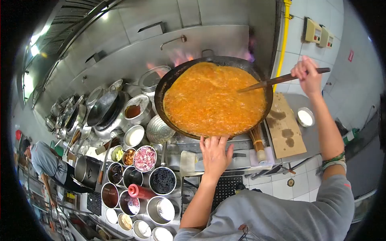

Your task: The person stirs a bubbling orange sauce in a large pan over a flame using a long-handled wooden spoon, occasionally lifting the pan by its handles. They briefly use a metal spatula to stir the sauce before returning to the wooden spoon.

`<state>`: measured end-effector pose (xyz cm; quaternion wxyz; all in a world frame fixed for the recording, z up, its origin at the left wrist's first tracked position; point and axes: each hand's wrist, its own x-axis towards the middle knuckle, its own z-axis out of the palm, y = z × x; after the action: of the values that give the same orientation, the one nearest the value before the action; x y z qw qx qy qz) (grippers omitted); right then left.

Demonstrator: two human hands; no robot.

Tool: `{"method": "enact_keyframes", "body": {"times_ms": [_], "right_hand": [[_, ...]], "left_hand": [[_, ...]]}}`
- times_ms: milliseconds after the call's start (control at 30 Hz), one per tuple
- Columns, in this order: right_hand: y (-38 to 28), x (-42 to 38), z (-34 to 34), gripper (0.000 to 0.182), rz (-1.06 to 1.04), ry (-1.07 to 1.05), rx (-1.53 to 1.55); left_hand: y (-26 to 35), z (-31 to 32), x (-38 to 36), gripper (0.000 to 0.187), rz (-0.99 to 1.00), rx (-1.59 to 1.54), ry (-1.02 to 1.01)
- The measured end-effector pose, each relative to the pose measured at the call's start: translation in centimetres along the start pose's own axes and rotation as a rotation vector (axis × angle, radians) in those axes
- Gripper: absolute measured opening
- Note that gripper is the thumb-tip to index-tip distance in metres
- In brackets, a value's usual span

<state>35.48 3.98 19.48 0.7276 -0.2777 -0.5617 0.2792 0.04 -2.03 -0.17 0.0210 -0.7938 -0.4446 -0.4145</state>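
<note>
A large black wok [161,86] full of bubbling orange sauce [209,100] sits on the burner, with flames behind its far rim. My right hand [306,76] is closed around the handle of a long utensil [277,80] with a wooden handle. Its lower end dips into the sauce at the right side, so the head is hidden. At the wok's near rim is my left hand [216,154], back upward, fingers stretched out with the tips right at the edge and the thumb apart.
Left of the wok are a perforated strainer [160,129] and several metal containers of ingredients, with a red squeeze bottle [140,191] across them. A bamboo brush [258,146], stained cardboard [284,126] and white bowl [305,117] lie right. Another person [50,160] stands far left.
</note>
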Motion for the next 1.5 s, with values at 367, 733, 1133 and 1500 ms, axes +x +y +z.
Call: {"method": "enact_keyframes", "body": {"times_ms": [367, 733, 1133, 1500], "right_hand": [[-8.3, 6.8, -5.2, 0.041, 0.131, 0.003, 0.067], [2.9, 5.0, -10.0, 0.034, 0.196, 0.187, 0.215], [19.8, -2.3, -5.9, 0.027, 0.028, -0.197, 0.738], [18.0, -8.6, 7.3, 0.037, -0.18, -0.169, 0.017]], "left_hand": [[0.1, 0.4, 0.5, 0.04, -0.01, 0.01, 0.025], [-0.5, 1.1, 0.4, 0.038, -0.039, -0.05, 0.095], [0.3, 1.0, 0.2, 0.038, -0.071, -0.015, 0.053], [0.1, 0.9, -0.4, 0.046, -0.029, -0.062, 0.1]]}}
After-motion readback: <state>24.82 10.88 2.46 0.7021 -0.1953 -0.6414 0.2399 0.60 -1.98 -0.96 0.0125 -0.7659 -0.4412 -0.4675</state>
